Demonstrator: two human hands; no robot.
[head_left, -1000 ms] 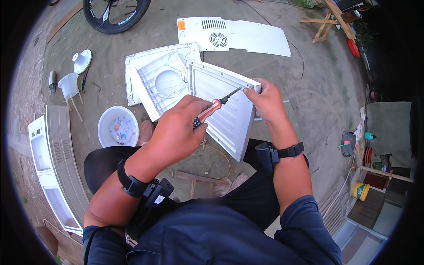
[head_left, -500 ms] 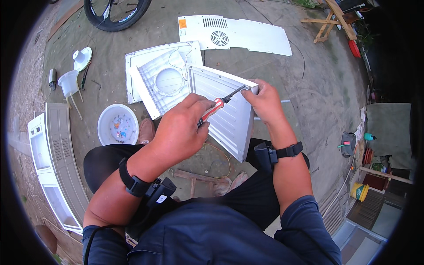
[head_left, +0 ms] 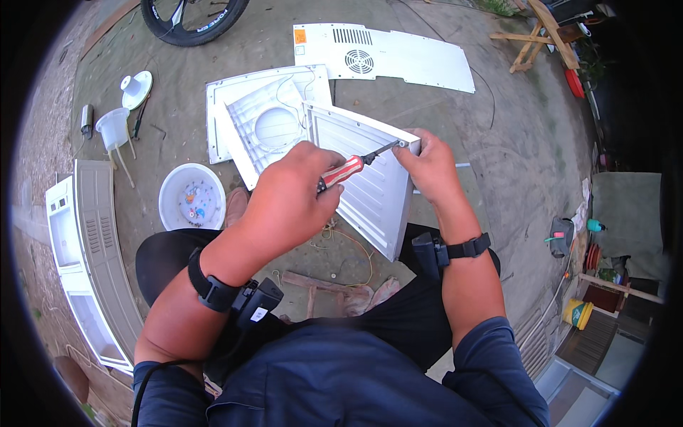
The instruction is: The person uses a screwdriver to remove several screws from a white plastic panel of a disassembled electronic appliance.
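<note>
In my left hand is a screwdriver with a red and white handle. Its dark shaft slants up to the right, and the tip meets the top right corner of a white ribbed panel. My right hand grips that same corner, thumb beside the tip. Whether a screw sits under the tip is too small to tell. The panel stands tilted between my legs. Behind it, a white housing with a round opening leans on a flat white panel.
A white basin with small parts in it stands left of my knee. A vented white sheet lies at the back. Further left are a translucent tub, a white round piece and a large white casing. A bicycle wheel stands far left.
The screwdriver handle has turned a little in my left hand, and its grip shows more now. My right hand still holds the panel corner. The whole view has shifted slightly.
</note>
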